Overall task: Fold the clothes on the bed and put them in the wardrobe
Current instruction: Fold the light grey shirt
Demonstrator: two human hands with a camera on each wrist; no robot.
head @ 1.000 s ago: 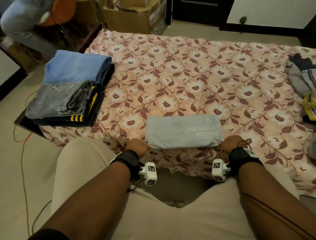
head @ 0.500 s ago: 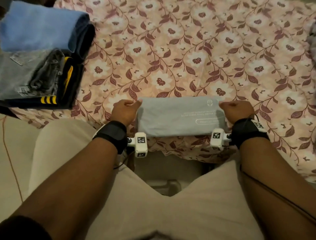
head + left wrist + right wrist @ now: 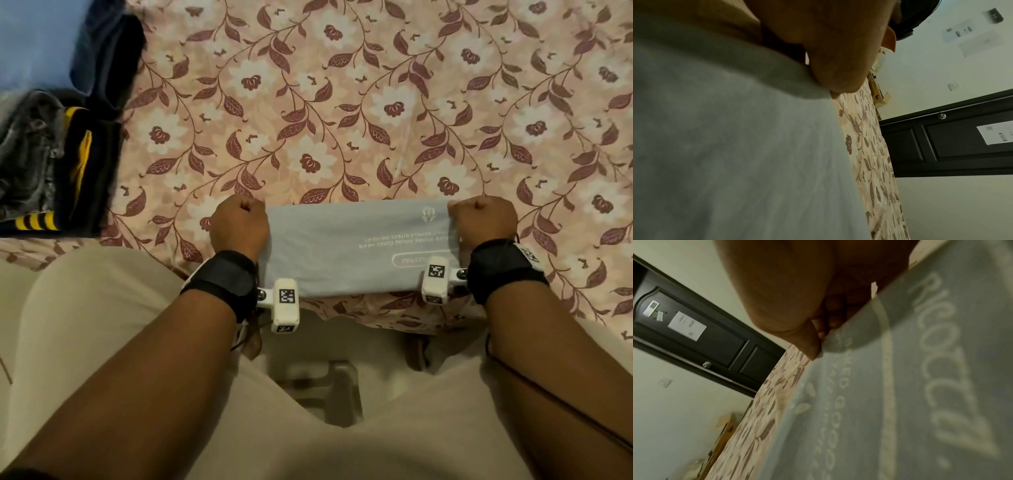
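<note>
Folded pale grey-blue printed cotton T-shirt (image 3: 356, 245) lies flat at near edge of floral pink bedsheet (image 3: 376, 113). Left hand (image 3: 239, 228), right hand (image 3: 483, 221) curled, pinching far corners. Likely soft, light, floppy; support both ends.

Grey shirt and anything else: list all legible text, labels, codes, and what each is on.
"GOOD": grey folded shirt, small print; rest of that line blurred.
Large script on the shirt: starts "RIC", remainder not surely readable.
Mirrored small lines on the shirt in the head view: too blurred.
Square codes, no words: wrist camera blocks.
White sheet on dark door: too small.
</note>
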